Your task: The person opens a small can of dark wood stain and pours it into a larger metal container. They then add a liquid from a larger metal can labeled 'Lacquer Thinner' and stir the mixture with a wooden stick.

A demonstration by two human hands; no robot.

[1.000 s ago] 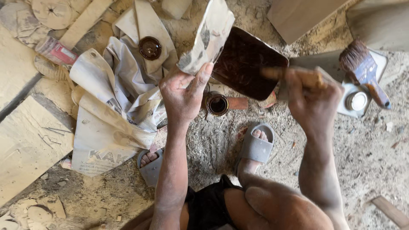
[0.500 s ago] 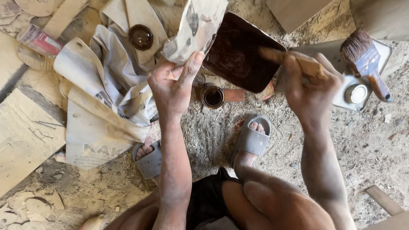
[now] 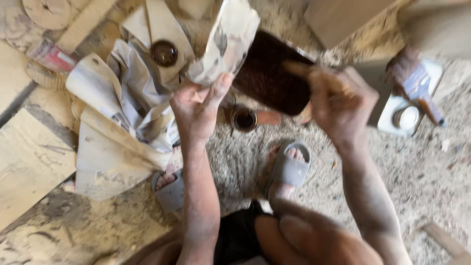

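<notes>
- Dark brown and glossy, the stained wooden piece is held up above the sandy floor, between the two hands and slightly beyond them.
- The right hand is closed around the piece's pale unstained end, at its right edge; the blur hides how the fingers sit.
- The left hand is just left of the piece, fingers and thumb pinched on a crumpled, stained sheet of paper that presses against the piece's left edge.
- Directly beneath the piece, a small open tin of dark stain stands on the floor.
- Both feet in grey sandals rest on the floor below the tin.
- To the left lies a heap of crumpled newspaper with a round dark lid on top, and pale wooden boards beyond it.
- To the right, well apart from the right hand, a paintbrush lies across a white tray that holds a small round jar.
</notes>
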